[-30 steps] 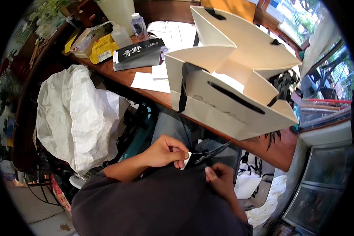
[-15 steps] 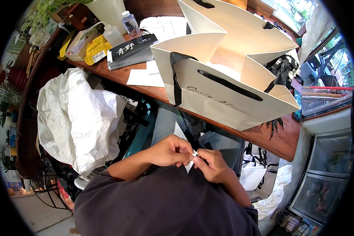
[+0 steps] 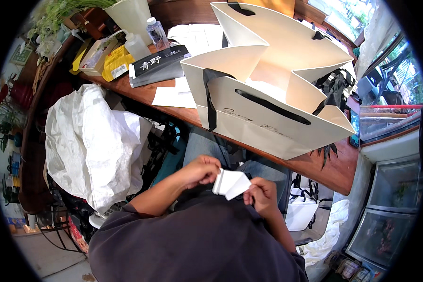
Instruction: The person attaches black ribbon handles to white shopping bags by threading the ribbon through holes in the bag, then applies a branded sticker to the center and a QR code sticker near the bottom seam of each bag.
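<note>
Between my two hands, above my lap, is a small white folded piece of card or stiff paper (image 3: pixel 231 183) with a crease across it. My left hand (image 3: pixel 200 172) pinches its left edge, fingers closed. The fingers of my right hand (image 3: pixel 262 193) are closed on its right corner. Beyond my knees, on the wooden table, a large cream paper bag (image 3: pixel 249 124) stands open at the top, with black ribbon ties and a black-edged handle slot.
White paper sheets (image 3: pixel 174 97) and a black-and-grey packet (image 3: pixel 157 66) lie left of the bag. Bottles (image 3: pixel 157 33) and a yellow packet (image 3: pixel 114 63) sit behind. A big white sack (image 3: pixel 91 145) bulges at my left; a bin of small white bags (image 3: pixel 301 214) is at my right.
My hands have moved apart. The white piece, earlier mostly edge-on and bunched at my fingertips, now shows its broad face between them.
</note>
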Action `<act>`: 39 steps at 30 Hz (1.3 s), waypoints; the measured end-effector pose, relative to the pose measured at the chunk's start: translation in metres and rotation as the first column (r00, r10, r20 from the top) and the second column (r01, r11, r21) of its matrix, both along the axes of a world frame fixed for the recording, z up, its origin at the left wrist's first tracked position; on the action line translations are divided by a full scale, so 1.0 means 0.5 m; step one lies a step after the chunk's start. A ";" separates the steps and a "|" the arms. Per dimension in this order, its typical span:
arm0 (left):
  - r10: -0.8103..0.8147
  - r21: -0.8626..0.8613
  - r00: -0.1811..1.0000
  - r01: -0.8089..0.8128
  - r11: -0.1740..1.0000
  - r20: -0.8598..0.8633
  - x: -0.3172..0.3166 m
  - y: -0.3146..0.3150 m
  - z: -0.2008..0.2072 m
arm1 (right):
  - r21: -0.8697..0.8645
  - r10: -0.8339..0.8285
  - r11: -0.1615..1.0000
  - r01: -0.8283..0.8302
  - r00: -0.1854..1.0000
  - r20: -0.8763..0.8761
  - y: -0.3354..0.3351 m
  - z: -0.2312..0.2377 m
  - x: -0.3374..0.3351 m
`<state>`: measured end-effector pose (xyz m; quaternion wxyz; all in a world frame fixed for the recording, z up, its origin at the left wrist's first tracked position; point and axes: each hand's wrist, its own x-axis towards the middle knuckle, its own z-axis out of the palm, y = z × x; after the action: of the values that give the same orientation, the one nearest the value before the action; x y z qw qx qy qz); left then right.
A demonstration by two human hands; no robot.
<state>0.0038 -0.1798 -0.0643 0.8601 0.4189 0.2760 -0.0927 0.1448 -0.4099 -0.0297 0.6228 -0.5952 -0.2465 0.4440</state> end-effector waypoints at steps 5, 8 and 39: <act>0.089 0.432 0.947 0.056 0.900 -0.308 -0.009 0.103 -0.176 | -0.124 -0.174 0.982 0.143 0.937 -0.302 -0.125 -0.011 0.080; 0.195 0.808 0.935 0.138 0.574 -0.297 -0.026 0.130 -0.267 | -0.072 -0.306 0.951 0.301 0.950 -0.067 -0.235 -0.005 0.130; -0.605 0.874 0.642 -0.243 0.421 0.470 0.007 -0.025 0.286 | -0.002 0.227 0.943 -0.333 0.638 0.736 -0.056 0.137 0.065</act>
<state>0.0073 -0.1924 0.0784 0.5166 0.8317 -0.1469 0.1403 0.1771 -0.4379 0.0387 0.4353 -0.6330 -0.5915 0.2450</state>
